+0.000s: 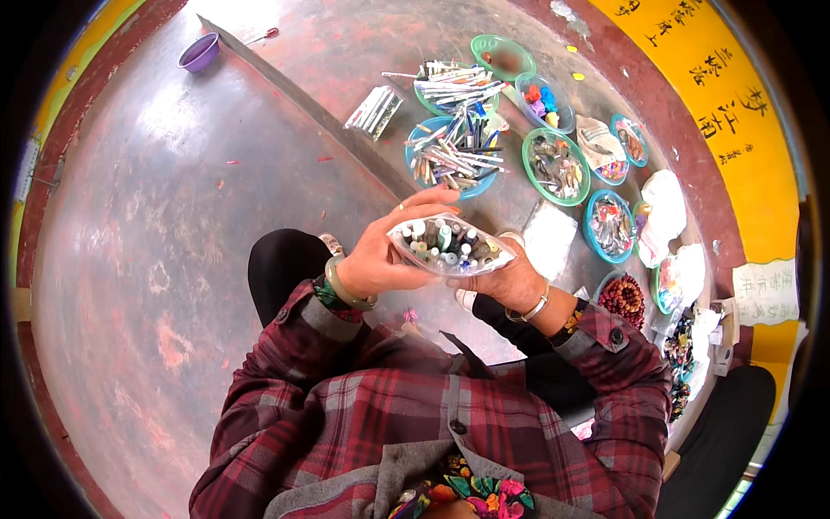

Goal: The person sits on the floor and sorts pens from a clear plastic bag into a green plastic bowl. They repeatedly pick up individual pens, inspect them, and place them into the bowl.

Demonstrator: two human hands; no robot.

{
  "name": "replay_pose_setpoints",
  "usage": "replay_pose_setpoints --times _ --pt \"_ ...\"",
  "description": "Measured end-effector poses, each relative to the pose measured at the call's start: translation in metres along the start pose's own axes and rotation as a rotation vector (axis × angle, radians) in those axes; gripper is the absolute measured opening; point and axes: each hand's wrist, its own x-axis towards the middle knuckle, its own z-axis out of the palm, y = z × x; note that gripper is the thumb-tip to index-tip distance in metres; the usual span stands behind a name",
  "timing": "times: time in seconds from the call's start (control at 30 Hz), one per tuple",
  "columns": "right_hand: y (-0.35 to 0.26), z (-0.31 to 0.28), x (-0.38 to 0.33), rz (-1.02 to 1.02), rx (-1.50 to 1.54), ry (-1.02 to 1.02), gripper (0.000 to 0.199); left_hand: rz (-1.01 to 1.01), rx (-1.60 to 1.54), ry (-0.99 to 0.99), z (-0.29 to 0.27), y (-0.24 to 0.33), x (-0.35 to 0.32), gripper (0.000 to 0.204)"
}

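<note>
Between my hands, in front of my chest, is a clear plastic bag (430, 263) with its mouth spread wide. Several pens (445, 238) stand packed inside it, ends up, in white, green, blue and dark colours. My left hand (373, 258) grips the bag's left side, thumb below and fingers along the far rim. The right side is held in my right hand (512, 285), whose fingers are partly hidden under the bag. Just beyond it sits a blue basket (413, 164) heaped with pens and markers.
A green basket (422, 97) of white pens and a clear pack of pens (373, 112) lie farther off. To the right are a green basket (529, 177), a blue basket (593, 244) and white bags (661, 203). A purple basin (200, 54) stands far left; a black-trousered leg (735, 424) shows lower right.
</note>
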Motion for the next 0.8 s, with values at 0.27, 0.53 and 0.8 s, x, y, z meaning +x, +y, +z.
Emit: replay_pose_setpoints --times 0.27,0.53,0.8 --pt "-0.007 0.001 -0.003 -0.031 0.209 0.075 0.032 -0.236 -0.074 -0.059 0.001 -0.005 -0.004 0.076" --pt "-0.002 -0.006 -0.001 0.073 0.141 0.151 0.027 -0.289 -0.209 0.181 0.010 -0.022 -0.009 0.038" --pt "-0.004 -0.007 -0.002 -0.008 0.082 0.184 0.023 -0.227 -0.315 0.185 0.010 -0.024 -0.007 0.040"
